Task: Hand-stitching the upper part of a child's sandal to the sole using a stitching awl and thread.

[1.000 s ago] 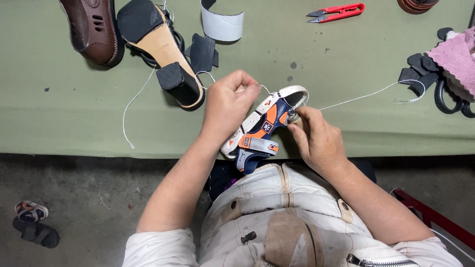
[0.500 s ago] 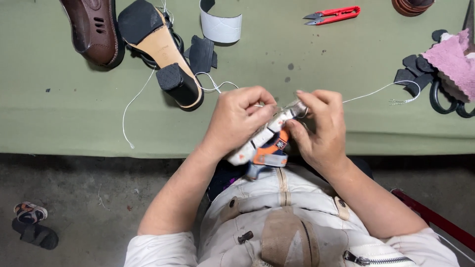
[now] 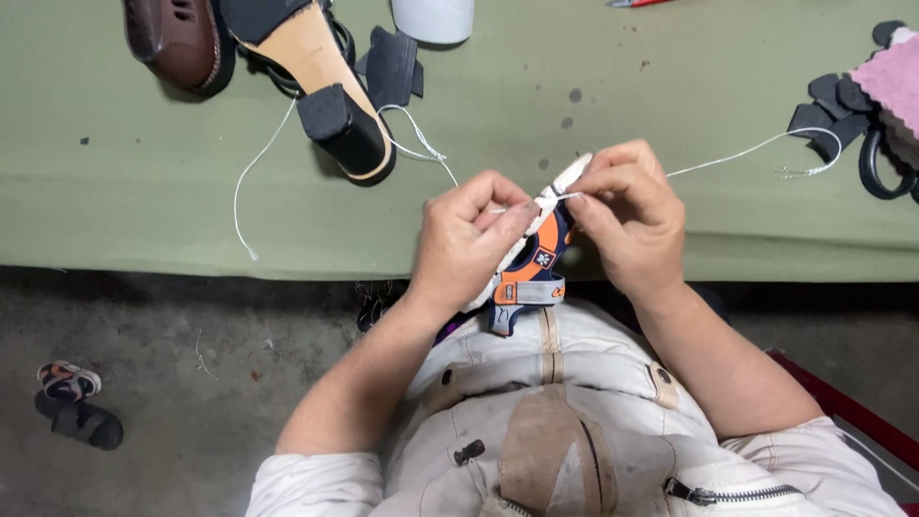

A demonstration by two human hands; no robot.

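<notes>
A small child's sandal (image 3: 531, 271) in orange, navy and white is held between both hands at the table's front edge. My left hand (image 3: 471, 239) grips its side, fingers curled around it. My right hand (image 3: 627, 213) pinches at the sandal's white sole tip, where a white thread (image 3: 756, 146) runs off to the right across the table. Another length of white thread (image 3: 421, 148) trails left toward the heeled shoe.
On the green table (image 3: 144, 191) lie a black block-heeled sandal (image 3: 321, 91), a brown shoe (image 3: 182, 38), a white strip (image 3: 433, 17), black leather pieces (image 3: 833, 105) and pink cloth (image 3: 895, 81) at right. Small sandals (image 3: 72, 402) lie on the floor.
The sandal has been turned and raised, so its strap side now faces me. Both hands closed in on its tip. The view shifted down the table.
</notes>
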